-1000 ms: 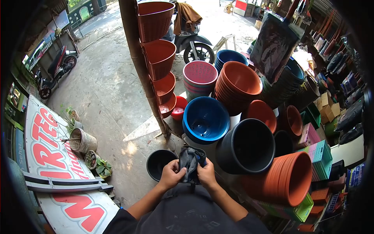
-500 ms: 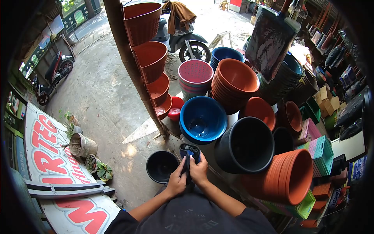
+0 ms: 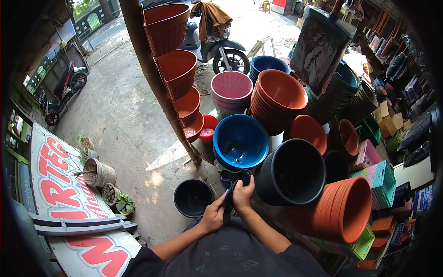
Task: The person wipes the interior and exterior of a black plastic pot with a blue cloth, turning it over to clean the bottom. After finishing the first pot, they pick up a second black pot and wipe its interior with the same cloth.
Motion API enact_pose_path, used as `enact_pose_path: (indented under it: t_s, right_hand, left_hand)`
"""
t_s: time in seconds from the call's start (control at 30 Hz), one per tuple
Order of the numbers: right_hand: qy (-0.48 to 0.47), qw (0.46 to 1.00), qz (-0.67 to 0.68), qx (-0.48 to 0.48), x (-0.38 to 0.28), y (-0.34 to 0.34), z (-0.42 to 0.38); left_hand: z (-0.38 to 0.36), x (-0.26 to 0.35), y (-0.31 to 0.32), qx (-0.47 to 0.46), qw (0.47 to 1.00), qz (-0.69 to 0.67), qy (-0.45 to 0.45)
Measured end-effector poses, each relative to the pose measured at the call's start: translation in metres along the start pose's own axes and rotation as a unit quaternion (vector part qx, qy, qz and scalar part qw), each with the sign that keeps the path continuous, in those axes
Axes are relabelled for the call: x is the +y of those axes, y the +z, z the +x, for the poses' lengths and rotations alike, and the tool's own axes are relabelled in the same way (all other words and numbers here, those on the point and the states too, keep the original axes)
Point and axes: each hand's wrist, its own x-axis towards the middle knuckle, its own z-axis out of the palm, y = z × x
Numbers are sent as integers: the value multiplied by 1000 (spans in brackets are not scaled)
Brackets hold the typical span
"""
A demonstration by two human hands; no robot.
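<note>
In front of my chest, a dark folded cloth item [image 3: 227, 177] with some blue on it is held between both hands; its exact kind is hard to make out. My left hand [image 3: 212, 216] is closed on its lower left part. Higher up, my right hand [image 3: 243, 195] grips its right side, with a dark end sticking up past the fingers. A black bucket [image 3: 193, 197] stands on the ground beside my left hand. Beyond the cloth is a blue basin [image 3: 241, 141], and a large black tub [image 3: 297, 171] lies tilted just right of my right hand.
Stacked orange pots [image 3: 344, 210] lean at the right. Reddish-brown baskets [image 3: 175, 74] hang on a bamboo post [image 3: 150, 69]. A lettered sign [image 3: 60, 175] and potted plants [image 3: 99, 172] are at the left. A scooter [image 3: 221, 53] is parked behind.
My right hand has moved slightly right and up, pulling its side of the cloth item away from my left hand. The cloth has spread and a dark end now shows above the right fingers.
</note>
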Motion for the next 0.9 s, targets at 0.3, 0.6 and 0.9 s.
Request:
enact_pose_path:
  t_s: [0.3,0.6,0.9]
  right_hand:
    - [-27,999,-8,-25,-12,8,-11]
    - [18,993,19,-113,-7,2,-11]
    - [56,967,29,-247,-38,-73,41]
  left_hand:
    - [3,9,-6,-6,999,-11,-48]
    - [16,21,-12,24,995,97,-26]
    - [25,0,-116,177,984,-31,-5]
